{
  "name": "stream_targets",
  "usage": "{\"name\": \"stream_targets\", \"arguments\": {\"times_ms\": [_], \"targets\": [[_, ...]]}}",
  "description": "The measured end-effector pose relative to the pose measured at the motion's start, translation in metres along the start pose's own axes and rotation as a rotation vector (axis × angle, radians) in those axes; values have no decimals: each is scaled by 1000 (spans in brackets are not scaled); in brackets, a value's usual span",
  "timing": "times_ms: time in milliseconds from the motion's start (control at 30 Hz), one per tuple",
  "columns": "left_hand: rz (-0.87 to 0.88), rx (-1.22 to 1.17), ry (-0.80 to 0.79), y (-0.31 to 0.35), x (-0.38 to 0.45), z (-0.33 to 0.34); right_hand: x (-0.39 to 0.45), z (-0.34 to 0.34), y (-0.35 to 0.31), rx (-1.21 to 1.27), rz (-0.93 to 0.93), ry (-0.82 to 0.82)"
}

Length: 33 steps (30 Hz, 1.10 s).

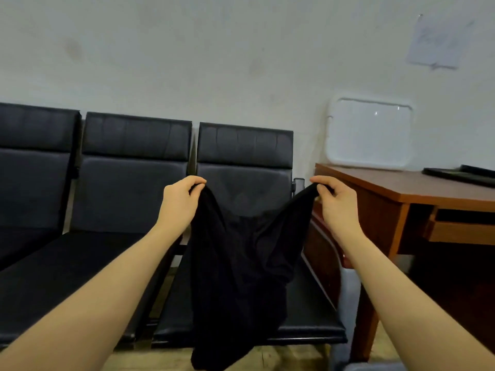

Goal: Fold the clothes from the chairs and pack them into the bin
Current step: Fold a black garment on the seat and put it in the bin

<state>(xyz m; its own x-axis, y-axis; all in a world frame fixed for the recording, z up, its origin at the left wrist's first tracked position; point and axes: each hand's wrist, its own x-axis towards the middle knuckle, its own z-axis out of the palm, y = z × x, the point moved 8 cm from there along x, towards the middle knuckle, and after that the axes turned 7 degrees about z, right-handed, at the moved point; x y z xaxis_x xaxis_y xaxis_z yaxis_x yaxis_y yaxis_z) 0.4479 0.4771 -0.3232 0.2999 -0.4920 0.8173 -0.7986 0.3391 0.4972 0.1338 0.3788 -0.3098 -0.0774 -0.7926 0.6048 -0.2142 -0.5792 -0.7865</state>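
A black garment point(241, 263) hangs in the air in front of the rightmost black chair point(243, 145). My left hand point(180, 199) pinches its top left corner and my right hand point(336, 200) pinches its top right corner. The cloth sags between the two hands and its lower end drops past the front edge of the seat. No bin is plainly in view.
Three black padded chairs stand in a row against the pale wall, with the middle chair point(134, 167) and the left chair point(32, 156) bare. A brown wooden desk point(401, 194) stands at the right, with a white tray point(369, 132) leaning on the wall and a dark flat object point(460, 174) on top.
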Motion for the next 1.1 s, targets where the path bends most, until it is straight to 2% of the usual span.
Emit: {"name": "stream_targets", "arguments": {"times_ms": [167,300,400,467,533,600,767,867,1000,1100], "targets": [[-130,-167,-12,1,13,-1,11,-17,-2,-54,90,12],[20,42,-266,6,9,14,5,-31,9,-166,135,17],[151,309,-509,-2,-5,32,-2,-34,17,-271,104,26],[209,414,-601,-8,-14,38,-4,-35,27,-302,79,34],[237,409,-605,-12,-20,38,-5,-35,37,-339,73,14],[226,369,-539,-17,-24,34,-7,-35,45,-388,71,-8],[-92,59,-282,-43,-33,23,-14,-27,70,-508,145,-141],[-152,41,-249,-57,-41,26,-21,-20,90,-549,195,-237],[4,193,-341,-63,-49,36,-25,-12,109,-627,188,-307],[217,505,-550,-67,-60,50,-24,-12,117,-699,119,-287]]}}
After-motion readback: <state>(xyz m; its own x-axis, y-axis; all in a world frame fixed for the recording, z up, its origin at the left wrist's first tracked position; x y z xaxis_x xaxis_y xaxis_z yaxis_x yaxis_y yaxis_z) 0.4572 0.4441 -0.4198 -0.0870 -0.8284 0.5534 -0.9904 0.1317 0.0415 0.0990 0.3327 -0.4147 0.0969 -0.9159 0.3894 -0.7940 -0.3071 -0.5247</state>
